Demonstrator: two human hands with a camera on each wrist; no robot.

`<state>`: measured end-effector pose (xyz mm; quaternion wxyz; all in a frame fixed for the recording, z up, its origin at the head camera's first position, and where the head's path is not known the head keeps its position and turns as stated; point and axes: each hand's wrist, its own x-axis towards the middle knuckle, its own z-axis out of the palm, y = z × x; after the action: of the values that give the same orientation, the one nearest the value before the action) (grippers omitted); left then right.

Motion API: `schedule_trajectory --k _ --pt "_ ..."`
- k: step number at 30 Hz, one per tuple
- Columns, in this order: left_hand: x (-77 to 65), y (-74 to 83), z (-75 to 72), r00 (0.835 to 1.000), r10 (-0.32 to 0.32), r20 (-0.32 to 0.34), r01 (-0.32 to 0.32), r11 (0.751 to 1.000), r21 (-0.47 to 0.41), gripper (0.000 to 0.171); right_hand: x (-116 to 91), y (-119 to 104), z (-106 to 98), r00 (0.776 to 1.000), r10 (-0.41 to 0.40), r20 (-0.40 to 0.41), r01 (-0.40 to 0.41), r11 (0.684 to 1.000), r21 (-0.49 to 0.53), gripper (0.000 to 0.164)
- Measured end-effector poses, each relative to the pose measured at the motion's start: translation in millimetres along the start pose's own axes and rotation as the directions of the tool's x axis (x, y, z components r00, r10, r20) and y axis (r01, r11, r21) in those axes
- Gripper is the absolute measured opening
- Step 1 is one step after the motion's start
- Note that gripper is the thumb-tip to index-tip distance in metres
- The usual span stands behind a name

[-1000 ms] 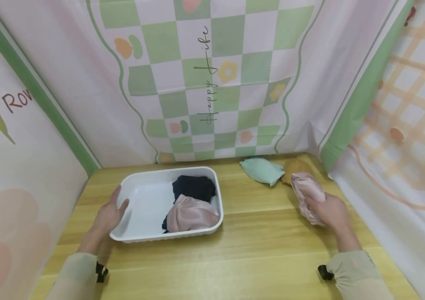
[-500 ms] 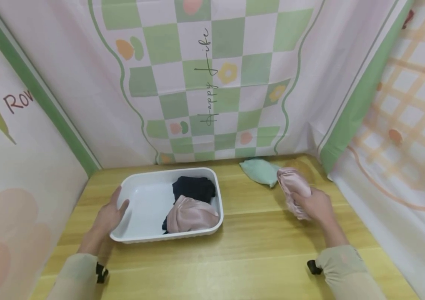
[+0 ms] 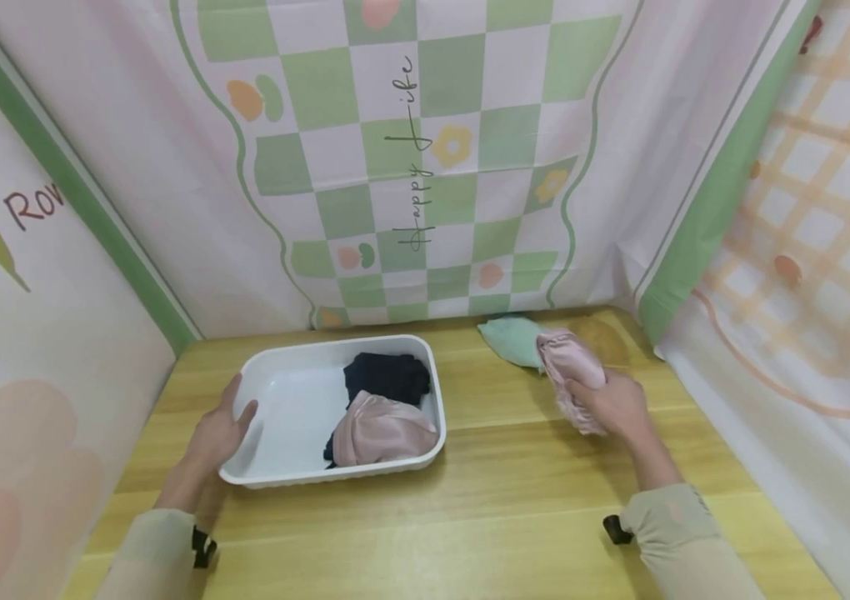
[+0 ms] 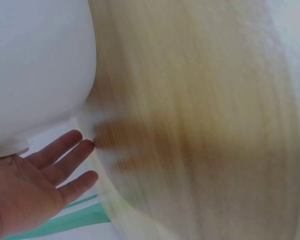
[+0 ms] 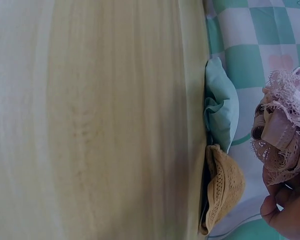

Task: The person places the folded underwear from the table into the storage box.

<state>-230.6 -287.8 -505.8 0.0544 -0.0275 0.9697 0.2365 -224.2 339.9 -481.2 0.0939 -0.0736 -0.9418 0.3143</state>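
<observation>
Pink satiny bundle (image 3: 571, 373) is gripped in the right hand (image 3: 616, 404) over the right side of the table (image 3: 425, 533), long axis running far-left to near-right, with the white tray (image 3: 290, 421) well off to the left. Left hand's (image 3: 215, 433) way nearer the tray, thumb over its left rim. Bundle looks shiny, kinda rumpled, lacy-edged.

Held cloth (image 3: 569, 367) is pink, tray (image 3: 286, 425) white, backdrop (image 3: 425, 167) green-checked.
</observation>
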Motion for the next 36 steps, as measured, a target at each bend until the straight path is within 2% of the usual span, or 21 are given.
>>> schedule_trajectory --k 9,18,25,30,36 --pt "0.0 -1.9 -0.5 1.0 0.013 -0.02 -0.013 1.0 -0.005 0.079 3 -19 0 0.999 -0.032 0.012 0.032 0.999 0.028 0.058" --pt "0.1 -1.4 0.3 1.0 0.021 -0.02 -0.021 1.0 0.0 0.078 5 -40 7 0.997 -0.079 0.005 0.079 0.995 0.058 0.049" --pt "0.1 -1.7 -0.3 1.0 0.022 -0.015 -0.022 1.0 0.0 0.078 5 -51 14 0.996 -0.086 0.017 0.085 0.994 0.067 0.05" --pt "0.1 -2.0 -0.2 1.0 0.017 -0.003 -0.017 1.0 0.004 0.079 8 -60 19 0.991 -0.136 0.022 0.134 0.99 0.048 0.049" --pt "0.4 -1.9 -0.9 1.0 0.025 -0.018 -0.025 1.0 0.005 0.079 13 -75 23 0.982 -0.187 0.023 0.186 0.982 0.043 0.044"
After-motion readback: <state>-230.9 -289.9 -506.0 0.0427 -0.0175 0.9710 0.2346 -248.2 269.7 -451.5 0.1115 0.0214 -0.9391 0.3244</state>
